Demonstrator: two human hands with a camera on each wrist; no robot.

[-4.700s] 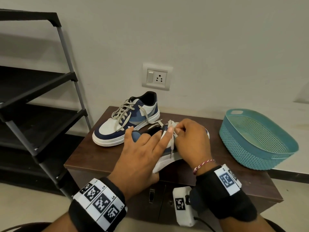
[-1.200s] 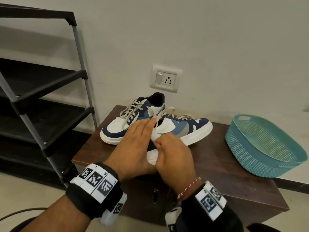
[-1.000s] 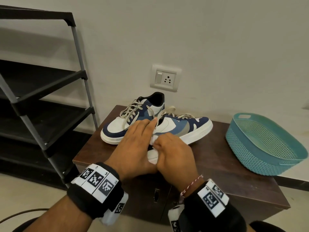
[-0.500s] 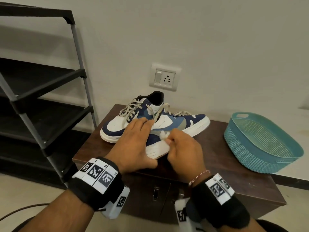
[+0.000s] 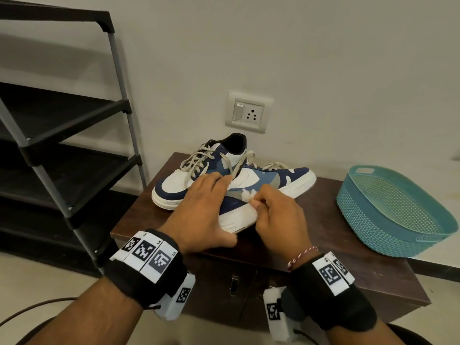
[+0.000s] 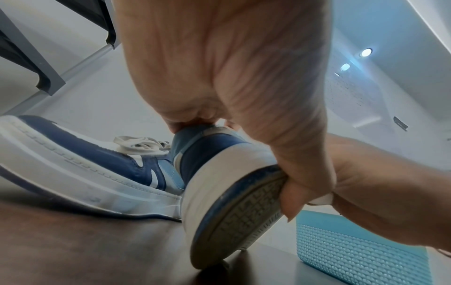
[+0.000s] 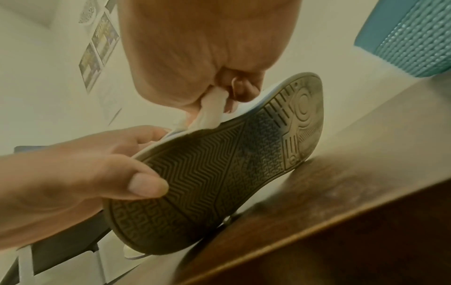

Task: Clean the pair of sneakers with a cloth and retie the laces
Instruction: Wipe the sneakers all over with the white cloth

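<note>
The left hand [image 5: 201,210] gripped the heel of the near sneaker [image 5: 271,180], tilting it on the brown cabinet [image 5: 348,257]. The right hand [image 5: 278,215] pinched a small white cloth [image 5: 247,195] against its side; the other sneaker [image 5: 179,183] sat just behind.

Two sneakers [image 5: 271,180] [image 5: 179,185], one cloth [image 5: 247,195], one basket [image 5: 398,215], one cabinet [image 5: 336,245], one rack [image 5: 74,120], one socket [image 5: 249,113], two hands [image 5: 201,210] [image 5: 278,217].

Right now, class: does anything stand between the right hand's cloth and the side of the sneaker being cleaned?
Nothing visible does. The right hand pinches the cloth directly against the tilted sneaker, which the left hand grips at the heel.
</note>
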